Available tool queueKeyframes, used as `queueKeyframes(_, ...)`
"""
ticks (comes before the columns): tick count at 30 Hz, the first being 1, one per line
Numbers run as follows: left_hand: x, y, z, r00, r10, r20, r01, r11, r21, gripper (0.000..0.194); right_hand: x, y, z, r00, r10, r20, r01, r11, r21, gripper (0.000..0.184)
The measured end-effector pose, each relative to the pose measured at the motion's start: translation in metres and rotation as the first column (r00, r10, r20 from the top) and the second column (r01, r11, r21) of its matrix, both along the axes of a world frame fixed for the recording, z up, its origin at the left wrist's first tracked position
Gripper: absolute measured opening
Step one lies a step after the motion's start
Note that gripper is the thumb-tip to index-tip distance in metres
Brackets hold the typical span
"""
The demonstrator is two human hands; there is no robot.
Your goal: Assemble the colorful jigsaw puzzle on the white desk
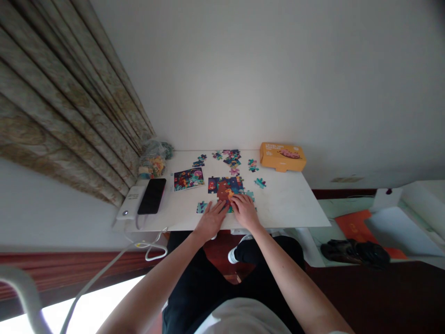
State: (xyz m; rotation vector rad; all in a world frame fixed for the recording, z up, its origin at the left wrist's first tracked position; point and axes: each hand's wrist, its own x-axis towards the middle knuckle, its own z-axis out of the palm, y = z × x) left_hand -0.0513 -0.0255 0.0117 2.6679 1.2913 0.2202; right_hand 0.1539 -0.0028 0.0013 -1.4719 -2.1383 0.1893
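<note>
Partly built jigsaw puzzle (225,186) lies flat on white table (281,208), toward the near edge, lower pieces close to that edge. Left hand (211,221) open, palm down, fingers spread, on the puzzle's lower left. Right hand (245,211) open, fingers lightly curved, pressing on its lower right; no piece visibly lifted. Hands nearly touching each other.

Loose pieces (231,159) scattered beyond the puzzle, toward the far edge; one loose piece (260,183) just right of it. Tabletop extends well rightward to the table's edge. Picture card (188,179) just left of the puzzle. Orange box (282,156) at far right corner. Smartphone (152,196) and power bank (130,202) at left edge, cable (153,253) hanging below.
</note>
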Motion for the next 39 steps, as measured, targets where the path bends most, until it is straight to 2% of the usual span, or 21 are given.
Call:
queueKeyframes(6, -0.001, -0.002, -0.001, 0.999, -0.027, 0.033, 0.027, 1.0, 0.014, 0.052, -0.001, 0.0, 0.002, 1.0, 0.003, 0.002, -0.003, 1.0, 0.001, 0.028)
queueKeyframes(9, -0.01, -0.001, 0.001, 0.997, -0.005, 0.075, 0.003, 0.999, 0.032, 0.052, 0.0, 0.0, 0.003, 1.0, 0.004, -0.011, -0.004, 1.0, -0.002, 0.027)
queueKeyframes(14, -0.058, 0.013, 0.003, 0.973, 0.123, 0.194, -0.126, 0.992, 0.006, 0.053, 0.002, -0.002, 0.008, 0.999, 0.031, -0.018, -0.031, 0.999, -0.013, 0.033)
queueKeyframes(17, -0.085, 0.024, 0.003, 0.958, 0.144, 0.249, -0.131, 0.989, -0.067, 0.046, 0.002, -0.003, 0.011, 0.999, 0.046, 0.0, -0.046, 0.999, -0.019, 0.039)
queueKeyframes(19, -0.093, 0.03, 0.004, 0.947, 0.156, 0.281, -0.129, 0.985, -0.111, 0.039, 0.002, -0.004, 0.011, 0.999, 0.042, 0.006, -0.042, 0.999, -0.02, 0.039)
queueKeyframes(22, -0.091, 0.036, 0.006, 0.933, 0.191, 0.305, -0.151, 0.977, -0.15, 0.037, 0.002, -0.003, 0.01, 0.999, 0.037, 0.01, -0.037, 0.999, -0.022, 0.038)
queueKeyframes(27, -0.067, 0.032, 0.011, 0.937, 0.194, 0.291, -0.152, 0.975, -0.16, 0.044, 0.002, -0.003, 0.009, 0.999, 0.04, 0.016, -0.04, 0.999, -0.019, 0.037)
queueKeyframes(32, -0.049, 0.022, 0.009, 0.945, 0.157, 0.286, -0.131, 0.985, -0.108, 0.036, 0.002, -0.004, 0.012, 0.999, 0.046, 0.02, -0.045, 0.999, -0.026, 0.037)
queueKeyframes(39, -0.048, 0.02, 0.002, 0.96, 0.13, 0.249, -0.126, 0.991, -0.031, 0.027, 0.002, -0.004, 0.011, 0.999, 0.05, 0.007, -0.049, 0.998, -0.037, 0.038)
